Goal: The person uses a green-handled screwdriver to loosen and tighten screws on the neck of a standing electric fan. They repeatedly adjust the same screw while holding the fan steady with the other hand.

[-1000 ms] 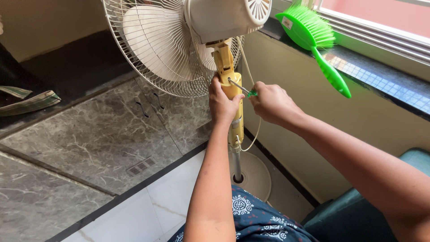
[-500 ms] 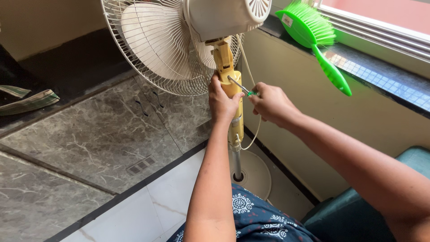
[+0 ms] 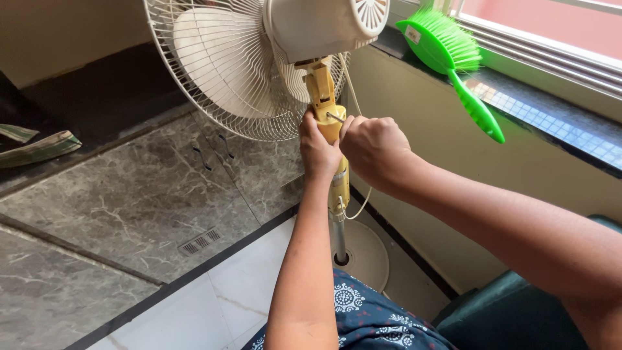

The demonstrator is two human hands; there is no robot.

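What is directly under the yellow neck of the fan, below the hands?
Under the yellow neck a metal pole goes down into a round white base on the floor. A white cord hangs beside it. The left hand covers the middle of the neck.

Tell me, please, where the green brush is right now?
In the head view, the green brush lies upper right on the dark windowsill, just right of the fan motor housing.
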